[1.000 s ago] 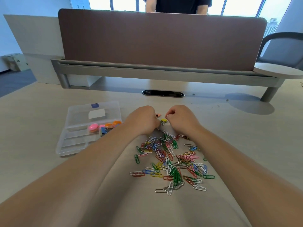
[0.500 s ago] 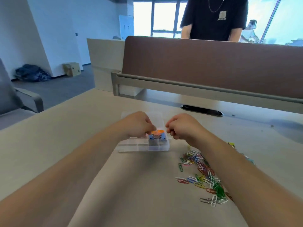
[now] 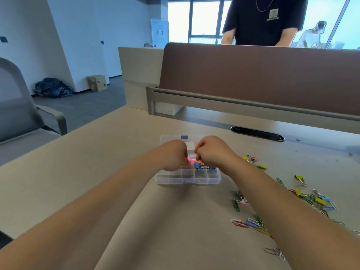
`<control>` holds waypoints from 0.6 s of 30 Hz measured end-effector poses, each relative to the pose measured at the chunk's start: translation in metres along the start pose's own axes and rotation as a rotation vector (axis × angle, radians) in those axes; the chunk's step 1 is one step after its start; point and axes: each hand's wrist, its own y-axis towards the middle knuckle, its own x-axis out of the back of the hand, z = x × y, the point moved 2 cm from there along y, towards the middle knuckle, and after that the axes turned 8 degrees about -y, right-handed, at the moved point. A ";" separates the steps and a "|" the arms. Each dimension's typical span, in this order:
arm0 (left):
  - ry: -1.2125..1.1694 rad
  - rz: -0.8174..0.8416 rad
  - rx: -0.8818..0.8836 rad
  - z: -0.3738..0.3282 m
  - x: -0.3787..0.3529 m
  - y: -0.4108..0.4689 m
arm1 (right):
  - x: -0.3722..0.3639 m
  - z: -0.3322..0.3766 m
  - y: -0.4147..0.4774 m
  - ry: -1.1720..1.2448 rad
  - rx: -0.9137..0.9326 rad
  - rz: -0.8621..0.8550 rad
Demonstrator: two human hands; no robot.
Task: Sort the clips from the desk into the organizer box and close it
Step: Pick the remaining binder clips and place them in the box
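Note:
The clear organizer box [image 3: 188,179] lies open on the desk, its lid [image 3: 175,137] flat behind it. Blue binder clips [image 3: 202,167] and pink and orange ones [image 3: 191,160] fill its middle compartments. My left hand [image 3: 173,154] and my right hand [image 3: 212,152] hover over the box, knuckles nearly touching, fingers curled into a pinch. Whatever the fingertips hold is hidden. Loose coloured paper clips [image 3: 251,223] and yellow binder clips [image 3: 262,166] are scattered on the desk to the right, partly under my right forearm.
A brown divider panel [image 3: 263,75] on a grey rail closes off the back of the desk, with a black cable slot [image 3: 257,133] before it. A person in a black shirt [image 3: 263,20] stands behind it. A grey chair [image 3: 21,117] is at the left.
Both hands moved from the far side of the clip pile to above the organizer box. My view swung left, so the pile now lies to the right.

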 end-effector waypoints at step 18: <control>-0.063 -0.076 -0.047 0.003 0.020 -0.004 | 0.001 0.000 -0.005 -0.017 0.008 -0.001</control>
